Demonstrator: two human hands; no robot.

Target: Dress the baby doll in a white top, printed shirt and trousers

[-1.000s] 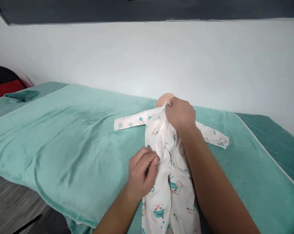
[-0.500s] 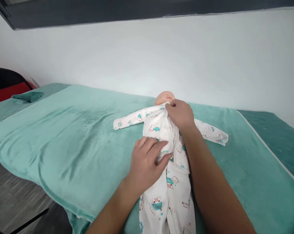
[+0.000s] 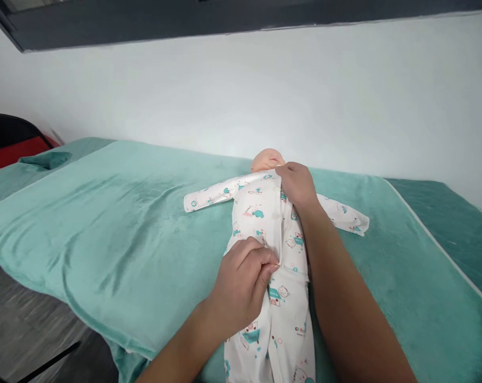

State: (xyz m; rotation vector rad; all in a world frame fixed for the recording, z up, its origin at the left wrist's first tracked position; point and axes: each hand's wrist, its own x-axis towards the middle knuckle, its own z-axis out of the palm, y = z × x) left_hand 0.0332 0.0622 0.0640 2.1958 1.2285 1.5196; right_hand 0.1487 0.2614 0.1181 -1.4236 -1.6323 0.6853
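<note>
A baby doll (image 3: 266, 159) lies on its back with both arms spread to the sides. It wears a white printed baby shirt (image 3: 252, 210) with a front opening, and matching trousers (image 3: 249, 351) below. My left hand (image 3: 244, 284) pinches the bottom corner of the shirt's front edge at the waist. At the neckline, my right hand (image 3: 297, 183) is closed on the top of the same front edge, which runs straight between the two hands. My right forearm covers part of the doll's side and sleeve.
The doll rests on a bed with a light green plush cover (image 3: 145, 255). A darker green cloth (image 3: 444, 213) shows at the right. Behind stands a white wall (image 3: 241, 96) under a dark frame (image 3: 185, 21). A red and black object (image 3: 13, 141) sits far left.
My left hand has gone from open fingers over the belly to a pinch on the shirt's lower corner. The front edge is now pulled straight. My right hand stays at the neckline.
</note>
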